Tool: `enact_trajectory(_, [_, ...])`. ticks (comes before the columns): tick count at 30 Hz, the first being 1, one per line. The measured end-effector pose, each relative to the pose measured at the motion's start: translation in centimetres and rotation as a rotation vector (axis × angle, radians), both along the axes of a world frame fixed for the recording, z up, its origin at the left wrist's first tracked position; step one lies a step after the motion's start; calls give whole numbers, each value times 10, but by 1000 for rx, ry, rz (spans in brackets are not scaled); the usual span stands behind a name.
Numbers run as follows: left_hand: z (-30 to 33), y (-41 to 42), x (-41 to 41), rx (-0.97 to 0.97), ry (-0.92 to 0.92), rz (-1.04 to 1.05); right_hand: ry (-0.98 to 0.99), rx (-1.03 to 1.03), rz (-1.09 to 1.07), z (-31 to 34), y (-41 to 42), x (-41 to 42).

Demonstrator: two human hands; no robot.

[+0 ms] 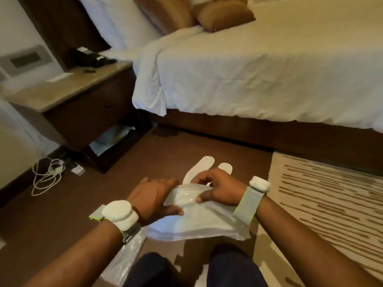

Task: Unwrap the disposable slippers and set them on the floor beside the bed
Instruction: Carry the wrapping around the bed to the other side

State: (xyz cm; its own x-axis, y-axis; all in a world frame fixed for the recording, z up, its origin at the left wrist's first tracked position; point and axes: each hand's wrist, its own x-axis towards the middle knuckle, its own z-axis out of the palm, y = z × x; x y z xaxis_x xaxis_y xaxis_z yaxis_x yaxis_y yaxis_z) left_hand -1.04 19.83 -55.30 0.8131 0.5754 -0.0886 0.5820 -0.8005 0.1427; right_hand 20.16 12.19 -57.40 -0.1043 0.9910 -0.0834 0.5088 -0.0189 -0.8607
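Note:
A clear plastic wrapper [196, 224] with white slippers inside hangs over the brown carpet, held at its top edge by both hands. My left hand [152, 198] grips the wrapper's left side, fingers closed on the plastic. My right hand [217, 188] pinches the top right of the same wrapper. Beyond my hands, a pair of white slippers [200, 167] lies flat on the carpet, partly hidden by my right hand. The bed [259, 69] with white sheets stands behind them.
A wooden nightstand [83, 104] with a black phone [89, 56] stands left of the bed. A white cable [47, 175] lies coiled on the floor at left. Another plastic bag [122, 259] lies near my knees. A striped rug [331, 199] covers the floor at right.

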Motion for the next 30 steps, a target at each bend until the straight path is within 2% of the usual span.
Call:
enact_trajectory(5, [30, -72, -6, 91, 37, -144, 46, 134, -14, 20, -72, -42])
enact_trajectory(13, [58, -71, -27, 195, 43, -141, -35, 128, 12, 54, -67, -57])
enact_trajectory(18, [117, -74, -49, 3, 35, -80, -138, -4, 64, 124, -62, -71])
enact_trajectory(25, [201, -87, -40, -290, 20, -95, -14, -118, -48, 211, -99, -61])
enact_trajectory(28, [232, -87, -17, -323, 164, -105, 31, -215, -114, 250, -123, -52])
enact_trajectory(30, [269, -98, -5, -324, 126, -103, 20, -202, -157, 288, -139, -46])
